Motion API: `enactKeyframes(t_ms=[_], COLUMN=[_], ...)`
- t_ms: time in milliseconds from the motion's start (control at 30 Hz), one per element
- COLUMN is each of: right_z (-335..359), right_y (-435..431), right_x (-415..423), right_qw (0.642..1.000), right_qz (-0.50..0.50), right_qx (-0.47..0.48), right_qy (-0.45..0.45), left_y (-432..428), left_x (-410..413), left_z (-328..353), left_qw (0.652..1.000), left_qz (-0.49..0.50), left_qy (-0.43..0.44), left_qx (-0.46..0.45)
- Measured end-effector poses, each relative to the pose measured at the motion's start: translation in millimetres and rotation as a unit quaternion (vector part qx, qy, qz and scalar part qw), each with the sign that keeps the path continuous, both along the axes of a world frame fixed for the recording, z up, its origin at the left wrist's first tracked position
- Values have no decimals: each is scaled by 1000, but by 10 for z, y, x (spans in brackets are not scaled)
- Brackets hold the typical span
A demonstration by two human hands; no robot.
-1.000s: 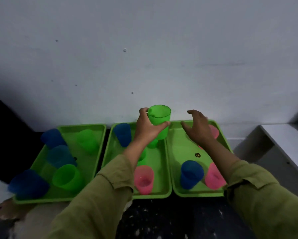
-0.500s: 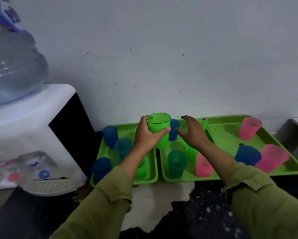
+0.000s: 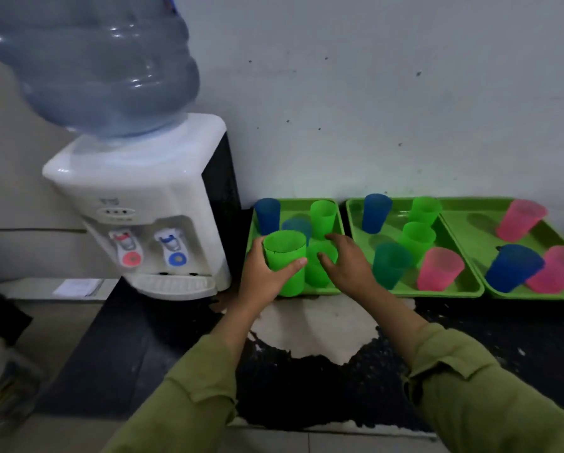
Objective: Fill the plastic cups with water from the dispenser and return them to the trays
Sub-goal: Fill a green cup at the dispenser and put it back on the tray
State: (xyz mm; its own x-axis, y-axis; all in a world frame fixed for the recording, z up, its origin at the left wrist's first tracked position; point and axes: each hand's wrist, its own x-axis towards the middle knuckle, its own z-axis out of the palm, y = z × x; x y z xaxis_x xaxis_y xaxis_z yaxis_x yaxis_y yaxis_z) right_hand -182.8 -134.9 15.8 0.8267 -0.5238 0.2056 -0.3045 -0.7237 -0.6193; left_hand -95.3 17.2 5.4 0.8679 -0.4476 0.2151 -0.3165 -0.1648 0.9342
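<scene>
My left hand (image 3: pixel 263 276) grips an upright green cup (image 3: pixel 285 265) over the front left corner of the left green tray (image 3: pixel 336 214). My right hand (image 3: pixel 348 262) hovers beside it with fingers loosely spread, holding nothing. The white water dispenser (image 3: pixel 149 204) stands to the left, with a red tap (image 3: pixel 127 249), a blue tap (image 3: pixel 173 248) and a drip tray (image 3: pixel 175 284). Blue, green and pink cups stand in three green trays along the wall, including the middle tray (image 3: pixel 355 207) and the right tray (image 3: pixel 476 223).
A large blue water bottle (image 3: pixel 97 60) sits on top of the dispenser. The counter (image 3: pixel 313 380) is black with a worn pale patch in front of the trays. A grey wall (image 3: pixel 372 109) rises right behind the trays. A lower surface with papers lies at far left.
The view has swung left, bringing the dispenser fully into sight. My left hand has carried the green cup leftward, from over the middle tray to the left tray's front corner; my right hand followed.
</scene>
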Motion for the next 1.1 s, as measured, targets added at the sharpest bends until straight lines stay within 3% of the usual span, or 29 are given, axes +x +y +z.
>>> enactKeyframes(t_ms=[400,633,900,1100], right_z=[-171,-258,-446,-532], right_y=[972,1522,2130,2215], right_x=[337,931,1430,1566], right_qw=[997,998,997,992], right_qz=[68,50,-1,-54], right_qx=[-12,14,64,94], right_qy=[22,37,-46,-62], left_y=[1083,1743,2204,2299], left_x=[266,872,1570,1885], left_z=[-265,-475,-610,-664], left_qw=[997,994,988,991], left_qz=[48,52,75,56], left_qy=[47,84,85,83], left_qx=[35,53,104,90])
